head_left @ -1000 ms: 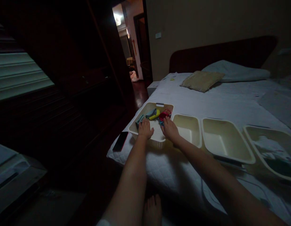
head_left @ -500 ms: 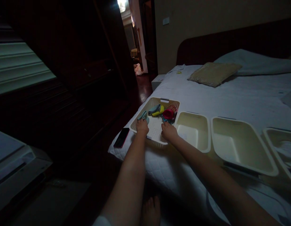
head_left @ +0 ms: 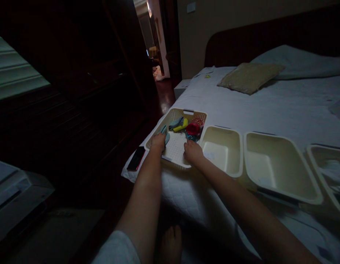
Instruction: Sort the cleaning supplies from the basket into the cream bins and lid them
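A cream perforated basket (head_left: 196, 116) sits on the corner of a white bed (head_left: 271, 110). Inside it lie small rolled cloths: a teal one (head_left: 165, 132), a grey and yellow pair (head_left: 180, 124), and a red one (head_left: 192, 128). My left hand (head_left: 158, 140) reaches into the basket's left side, fingers curled on the teal cloth. My right hand (head_left: 192, 151) rests inside the basket's near right part, fingers bent down near the red and blue cloths; what it holds is hidden.
Three cream tubs (head_left: 227, 137) (head_left: 280, 150) (head_left: 324, 154) line up to the right of the basket. A dark phone (head_left: 136, 163) lies at the bed's corner. Pillows (head_left: 249, 75) sit by the headboard. Dark wardrobe to the left, doorway behind, my bare foot (head_left: 170, 244) below.
The view has shifted slightly. My left hand moved to the basket's left side onto the teal cloth. My right hand drew back a little toward the near right part.
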Available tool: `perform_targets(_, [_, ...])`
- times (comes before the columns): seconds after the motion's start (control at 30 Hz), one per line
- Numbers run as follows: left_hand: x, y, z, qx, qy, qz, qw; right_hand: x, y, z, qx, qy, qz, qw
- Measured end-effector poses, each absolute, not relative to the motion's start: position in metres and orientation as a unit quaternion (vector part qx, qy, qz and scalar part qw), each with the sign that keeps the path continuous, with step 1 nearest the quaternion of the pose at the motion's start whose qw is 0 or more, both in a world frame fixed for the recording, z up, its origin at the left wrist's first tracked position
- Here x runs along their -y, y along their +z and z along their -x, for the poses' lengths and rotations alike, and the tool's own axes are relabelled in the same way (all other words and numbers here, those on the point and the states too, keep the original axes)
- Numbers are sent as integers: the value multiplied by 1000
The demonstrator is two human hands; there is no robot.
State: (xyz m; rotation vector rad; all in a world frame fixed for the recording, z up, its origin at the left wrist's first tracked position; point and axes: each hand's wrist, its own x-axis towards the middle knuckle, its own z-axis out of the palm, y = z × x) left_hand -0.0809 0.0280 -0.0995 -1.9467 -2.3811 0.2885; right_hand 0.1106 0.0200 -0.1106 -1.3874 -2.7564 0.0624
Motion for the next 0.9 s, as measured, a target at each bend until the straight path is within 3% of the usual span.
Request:
perform_targets(0.57, [-32,-113,94,782,6,623,8,-33,-105,-88,900,72,429,15])
perform_targets(0.9, [-38,-122,111,791,-93,603,-54,-68,-110,-30,855,175,486,38])
